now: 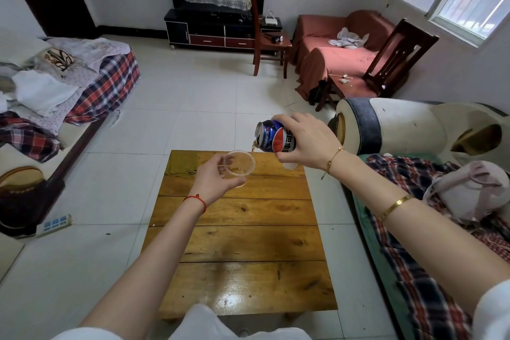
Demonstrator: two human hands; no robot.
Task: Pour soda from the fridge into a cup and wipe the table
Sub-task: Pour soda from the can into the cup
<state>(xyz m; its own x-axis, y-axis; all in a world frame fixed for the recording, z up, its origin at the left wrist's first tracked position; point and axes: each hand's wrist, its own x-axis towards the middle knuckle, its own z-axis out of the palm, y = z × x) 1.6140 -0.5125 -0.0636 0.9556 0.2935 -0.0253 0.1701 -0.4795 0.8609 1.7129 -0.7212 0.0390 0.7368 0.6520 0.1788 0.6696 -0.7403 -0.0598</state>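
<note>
The pour is under way over the far end of the wooden table: the right hand is wrapped around a blue soda can, fingers over the top and thumb underneath, and tips it to the left so that a thin brown stream falls from its mouth into a clear plastic cup. The left hand curls around the near side of the cup and holds it at a slant toward the can; whether its base rests on the table or floats just above it I cannot tell. The can's mouth sits just above and to the right of the cup's rim, and only a shallow pool of soda shows at the bottom, so the filling has barely begun. To do this well, I would keep the can's mouth close over the cup's rim, hold the tilt gentle so the stream stays thin and foam does not climb, and bring the cup upright as the level rises. A greenish cloth lies on the table's far left corner, just left of the cup, ready for the wiping; a small pale object near the table's far right edge is partly hidden under the right hand
</note>
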